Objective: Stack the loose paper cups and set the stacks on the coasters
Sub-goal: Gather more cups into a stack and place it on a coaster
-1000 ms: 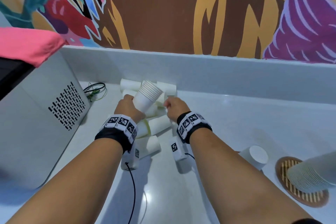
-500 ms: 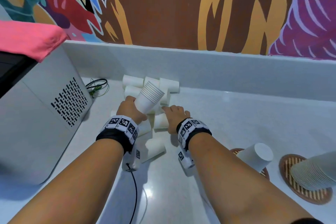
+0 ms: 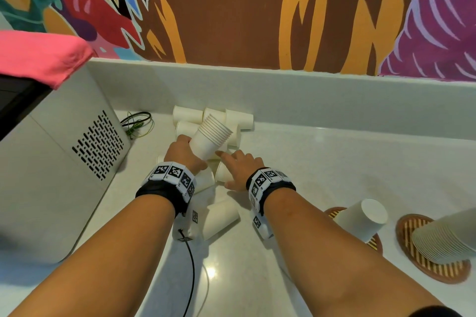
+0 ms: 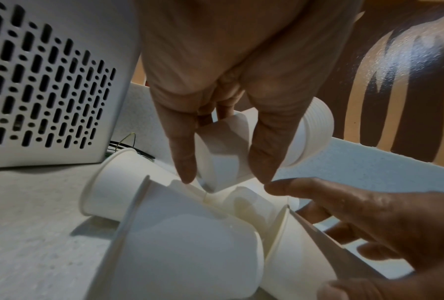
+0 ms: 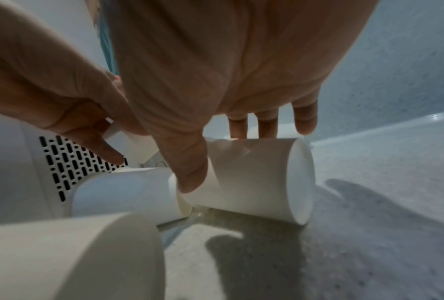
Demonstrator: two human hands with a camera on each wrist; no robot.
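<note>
My left hand [image 3: 192, 148] grips a tilted stack of white paper cups [image 3: 212, 135], mouths pointing up and right; in the left wrist view its fingers [image 4: 182, 158] wrap the stack's base [image 4: 223, 160]. My right hand [image 3: 226, 168] is spread over a loose cup [image 3: 221, 173] that lies on its side. The thumb [image 5: 191, 178] touches that cup [image 5: 254, 182] and the other fingers are straight behind it. More loose cups [image 3: 188, 114] lie by the back ledge, and one [image 3: 219, 219] lies between my wrists. The two coasters [image 3: 374, 243] [image 3: 409, 229] at right carry an upturned cup [image 3: 363, 219] and a stack [image 3: 445, 237].
A white appliance with vent holes [image 3: 64, 162] stands at the left with a pink cloth [image 3: 38, 54] on top. A coiled wire [image 3: 137, 121] lies behind it. The raised back ledge [image 3: 309, 100] bounds the counter. A black cable [image 3: 192, 273] trails from my left wrist.
My right hand has left the mouth of the held stack, come down toward me and spread over a loose cup on the counter. The left hand still holds the stack.
</note>
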